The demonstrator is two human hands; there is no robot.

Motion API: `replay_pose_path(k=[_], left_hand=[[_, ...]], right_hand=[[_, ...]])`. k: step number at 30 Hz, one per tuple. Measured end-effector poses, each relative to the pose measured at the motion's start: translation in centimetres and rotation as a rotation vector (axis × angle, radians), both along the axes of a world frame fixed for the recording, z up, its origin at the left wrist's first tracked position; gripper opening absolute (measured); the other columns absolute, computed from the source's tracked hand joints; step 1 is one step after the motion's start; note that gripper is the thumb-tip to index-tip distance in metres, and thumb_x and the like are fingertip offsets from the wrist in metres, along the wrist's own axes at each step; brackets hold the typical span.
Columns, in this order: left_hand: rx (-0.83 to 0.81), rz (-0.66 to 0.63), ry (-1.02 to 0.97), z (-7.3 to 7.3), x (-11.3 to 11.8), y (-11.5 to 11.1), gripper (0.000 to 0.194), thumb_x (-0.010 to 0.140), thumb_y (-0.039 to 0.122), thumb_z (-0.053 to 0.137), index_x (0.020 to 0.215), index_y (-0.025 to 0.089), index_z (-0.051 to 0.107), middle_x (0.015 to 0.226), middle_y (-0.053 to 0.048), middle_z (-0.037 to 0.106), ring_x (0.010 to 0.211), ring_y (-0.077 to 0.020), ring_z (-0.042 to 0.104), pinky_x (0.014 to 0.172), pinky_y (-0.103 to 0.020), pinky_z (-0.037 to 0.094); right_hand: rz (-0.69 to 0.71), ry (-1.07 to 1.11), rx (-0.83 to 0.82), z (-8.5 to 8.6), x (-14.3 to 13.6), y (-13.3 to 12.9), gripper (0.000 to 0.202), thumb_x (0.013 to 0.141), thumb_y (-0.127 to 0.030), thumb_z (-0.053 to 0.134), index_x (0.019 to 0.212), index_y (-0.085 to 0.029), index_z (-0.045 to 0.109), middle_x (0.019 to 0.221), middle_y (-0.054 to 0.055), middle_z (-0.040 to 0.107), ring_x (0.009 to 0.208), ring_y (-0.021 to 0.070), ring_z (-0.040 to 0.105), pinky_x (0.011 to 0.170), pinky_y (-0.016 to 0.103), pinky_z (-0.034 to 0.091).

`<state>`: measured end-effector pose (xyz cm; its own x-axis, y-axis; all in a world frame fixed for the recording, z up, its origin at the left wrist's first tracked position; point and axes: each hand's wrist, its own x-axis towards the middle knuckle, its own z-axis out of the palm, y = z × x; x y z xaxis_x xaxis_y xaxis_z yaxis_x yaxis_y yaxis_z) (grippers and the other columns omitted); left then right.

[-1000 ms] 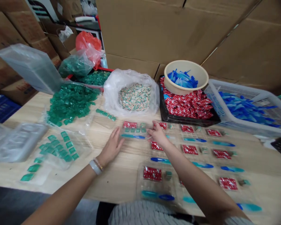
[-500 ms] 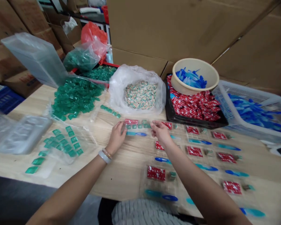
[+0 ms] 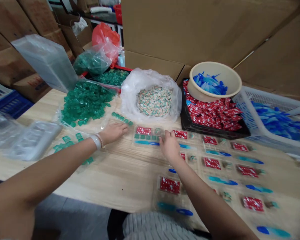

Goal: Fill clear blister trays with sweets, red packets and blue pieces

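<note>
My left hand (image 3: 115,132) reaches over the table with its fingers stretched out, just below a short row of green translucent squares (image 3: 122,118). Nothing shows in it. In front of the bag, a clear plastic tray (image 3: 134,138) lies flat, holding a red printed packet (image 3: 143,130), a line of green squares (image 3: 146,137) and a blue plastic stick (image 3: 147,143) with a darker oval end. My right hand (image 3: 170,145) is at that tray's right end, thumb and fingers curled on its edge. Its fingers hide part of the tray.
Behind stand a white bag (image 3: 127,96) of small wrapped pieces, a black tray (image 3: 190,126) of red packets, a cream basin (image 3: 215,96) and a white basket (image 3: 255,128) of blue sticks. A green heap (image 3: 87,103) lies left. Several filled trays (image 3: 170,200) spread right.
My left hand has let go of the tray's left side and moved left toward the loose green row. My right hand stays at the tray's right end. The view has shifted slightly.
</note>
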<state>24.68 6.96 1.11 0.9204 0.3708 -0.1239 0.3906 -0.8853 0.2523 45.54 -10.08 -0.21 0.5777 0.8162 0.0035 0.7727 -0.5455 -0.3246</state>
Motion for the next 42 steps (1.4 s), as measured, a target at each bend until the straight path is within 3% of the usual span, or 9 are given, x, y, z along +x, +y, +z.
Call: replay_pose_path(k=[5, 9, 18, 23, 27, 31, 35, 38, 42], left_hand=[[-0.12, 0.136, -0.238, 3.2, -0.4, 1.7, 0.017, 0.082, 0.026, 0.042, 0.09, 0.019, 0.055, 0.113, -0.008, 0.056, 0.101, -0.0234, 0.054, 0.09, -0.038, 0.038], [-0.354, 0.386, -0.51, 6.7, -0.6, 2.1, 0.019, 0.082, 0.035, 0.045, 0.09, 0.018, 0.048, 0.1, -0.009, 0.062, 0.092, -0.0208, 0.059, 0.083, -0.037, 0.044], [-1.068, 0.563, -0.8, 11.1, 0.6, -0.1, 0.021, 0.077, 0.034, 0.053, 0.075, 0.018, 0.04, 0.099, -0.007, 0.063, 0.087, -0.0183, 0.063, 0.075, -0.033, 0.05], [-1.243, 0.556, -0.851, 9.6, 4.9, -4.4, 0.02, 0.079, 0.034, 0.051, 0.075, 0.018, 0.04, 0.102, -0.006, 0.062, 0.088, -0.0166, 0.062, 0.076, -0.033, 0.05], [-1.387, 0.546, -0.755, 6.6, 9.1, -8.5, 0.022, 0.074, 0.031, 0.059, 0.083, 0.017, 0.045, 0.093, -0.004, 0.063, 0.077, -0.0147, 0.063, 0.067, -0.03, 0.051], [-1.344, 0.388, -0.494, 5.3, 13.8, -11.6, 0.03, 0.07, 0.03, 0.063, 0.093, 0.015, 0.052, 0.078, -0.001, 0.062, 0.063, -0.0099, 0.058, 0.055, -0.021, 0.045], [-1.252, 0.169, -0.275, 6.8, 18.1, -13.0, 0.031, 0.068, 0.026, 0.064, 0.095, 0.013, 0.056, 0.071, -0.001, 0.061, 0.062, -0.0097, 0.056, 0.055, -0.019, 0.043], [-1.214, 0.317, -0.229, 7.1, 19.0, -13.2, 0.043, 0.069, 0.027, 0.064, 0.108, 0.016, 0.05, 0.08, -0.002, 0.061, 0.064, -0.0104, 0.058, 0.052, -0.019, 0.044], [-1.257, 0.483, -0.149, 4.0, 18.6, -12.7, 0.042, 0.075, 0.025, 0.058, 0.112, 0.014, 0.044, 0.065, 0.001, 0.057, 0.053, -0.0086, 0.055, 0.049, -0.019, 0.043]], right_hand=[[0.382, -0.124, -0.055, 0.4, -1.3, -0.2, 0.044, 0.083, -0.041, 0.043, 0.123, -0.022, 0.047, 0.135, 0.009, 0.039, 0.123, 0.0287, 0.03, 0.099, 0.046, 0.023], [0.342, 0.015, 0.095, 1.4, -1.2, 1.2, 0.043, 0.085, -0.041, 0.041, 0.118, -0.016, 0.053, 0.126, 0.012, 0.048, 0.119, 0.0266, 0.035, 0.1, 0.043, 0.024], [0.054, 1.311, 0.359, 3.5, -4.2, 5.3, 0.042, 0.078, -0.032, 0.054, 0.117, -0.02, 0.046, 0.102, 0.005, 0.06, 0.08, 0.012, 0.059, 0.071, 0.027, 0.048], [-0.005, 1.753, 0.396, 3.9, -0.9, -1.0, 0.034, 0.065, -0.039, 0.067, 0.09, -0.019, 0.055, 0.07, -0.001, 0.061, 0.06, 0.0113, 0.059, 0.055, 0.024, 0.047], [-0.128, 1.559, 0.439, 3.7, 3.2, -8.0, 0.035, 0.058, -0.043, 0.07, 0.077, -0.018, 0.056, 0.052, -0.006, 0.055, 0.044, 0.0086, 0.051, 0.042, 0.02, 0.04], [-0.101, 1.383, 0.305, 4.2, 5.3, -13.3, 0.033, 0.061, -0.042, 0.068, 0.082, -0.017, 0.062, 0.067, -0.001, 0.063, 0.05, 0.0081, 0.051, 0.042, 0.018, 0.037], [-0.244, 1.431, 0.523, 4.4, 6.9, -14.3, 0.03, 0.064, -0.044, 0.065, 0.076, -0.017, 0.057, 0.064, -0.003, 0.062, 0.036, 0.0022, 0.034, 0.034, 0.016, 0.021], [-0.419, 1.495, 0.698, 3.6, 8.8, -13.4, 0.033, 0.059, -0.043, 0.069, 0.068, -0.018, 0.049, 0.059, -0.004, 0.059, 0.034, 0.0019, 0.032, 0.033, 0.016, 0.017], [-0.567, 1.446, 0.73, 1.4, 10.8, -12.1, 0.036, 0.058, -0.044, 0.067, 0.075, -0.02, 0.048, 0.067, -0.002, 0.059, 0.038, 0.0043, 0.038, 0.036, 0.017, 0.027]])
